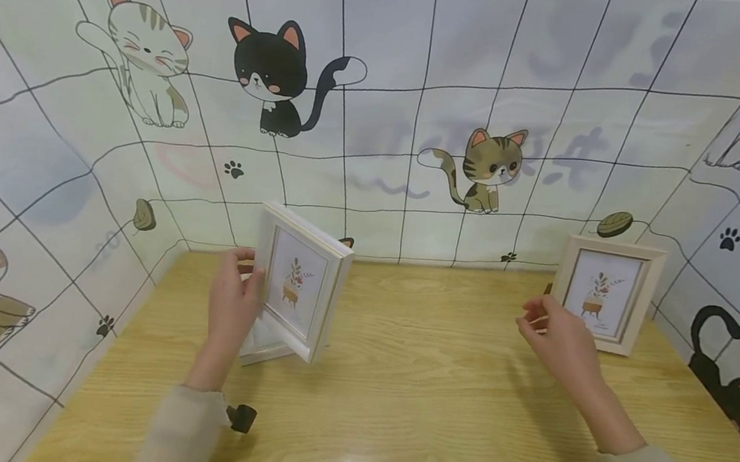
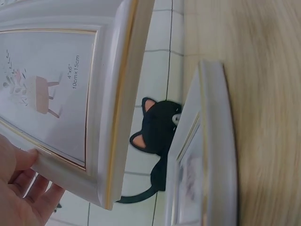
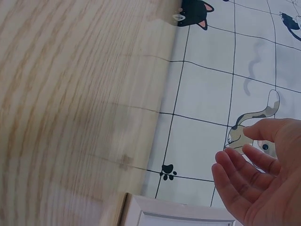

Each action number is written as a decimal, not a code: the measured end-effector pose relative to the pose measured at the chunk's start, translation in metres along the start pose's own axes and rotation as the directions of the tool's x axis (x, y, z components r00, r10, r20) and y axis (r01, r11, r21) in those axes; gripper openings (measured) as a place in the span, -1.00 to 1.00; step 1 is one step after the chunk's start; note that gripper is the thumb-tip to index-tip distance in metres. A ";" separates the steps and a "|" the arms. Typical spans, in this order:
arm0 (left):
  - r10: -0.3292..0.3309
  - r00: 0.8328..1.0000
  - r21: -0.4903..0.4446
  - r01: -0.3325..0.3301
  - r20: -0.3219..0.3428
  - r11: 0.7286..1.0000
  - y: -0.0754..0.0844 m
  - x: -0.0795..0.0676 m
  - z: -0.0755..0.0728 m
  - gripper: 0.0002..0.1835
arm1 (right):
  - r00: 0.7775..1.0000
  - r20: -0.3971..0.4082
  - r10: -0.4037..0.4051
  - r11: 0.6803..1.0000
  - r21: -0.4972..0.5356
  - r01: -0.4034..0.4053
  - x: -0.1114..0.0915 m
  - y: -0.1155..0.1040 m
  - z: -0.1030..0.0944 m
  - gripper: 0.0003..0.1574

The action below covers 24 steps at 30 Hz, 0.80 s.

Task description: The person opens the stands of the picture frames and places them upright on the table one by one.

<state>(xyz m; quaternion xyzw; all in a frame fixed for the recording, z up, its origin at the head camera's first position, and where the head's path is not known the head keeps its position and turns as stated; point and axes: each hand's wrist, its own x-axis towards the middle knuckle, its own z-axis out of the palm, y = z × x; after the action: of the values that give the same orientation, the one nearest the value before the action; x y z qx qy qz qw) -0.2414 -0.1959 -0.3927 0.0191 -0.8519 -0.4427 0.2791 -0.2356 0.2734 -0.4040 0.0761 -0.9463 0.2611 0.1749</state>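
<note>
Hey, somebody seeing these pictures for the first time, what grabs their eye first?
Probably the black cartoon cat on the wall, upper left of the head view. Next, perhaps the white picture frame gripped by the left hand over the left of the table. Then the cream frame standing at the table's back right, near the right hand.

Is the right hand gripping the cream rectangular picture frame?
No: the right hand holds nothing and is in front of that frame in the head view.
</note>
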 end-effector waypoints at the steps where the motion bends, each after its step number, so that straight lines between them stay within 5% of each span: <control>1: 0.003 1.000 -0.014 -0.003 0.008 1.000 0.001 0.000 0.005 -0.69 | 1.000 -0.004 -0.001 1.000 -0.002 0.001 0.000 0.000 0.000 -0.69; 12: 0.046 0.996 -0.097 -0.038 0.082 0.995 0.007 -0.009 0.058 -0.71 | 1.000 0.018 0.005 1.000 0.003 -0.005 0.002 -0.003 -0.002 -0.67; 24: 0.036 0.986 -0.238 0.004 0.162 0.971 0.016 -0.013 0.107 -0.69 | 0.999 0.040 0.016 0.999 0.034 -0.017 0.004 -0.011 -0.002 -0.66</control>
<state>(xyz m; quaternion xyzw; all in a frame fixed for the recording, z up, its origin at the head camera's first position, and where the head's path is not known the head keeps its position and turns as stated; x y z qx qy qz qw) -0.2794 -0.1029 -0.4345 -0.0582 -0.8131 -0.5393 0.2114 -0.2357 0.2649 -0.3953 0.0767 -0.9455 0.2773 0.1525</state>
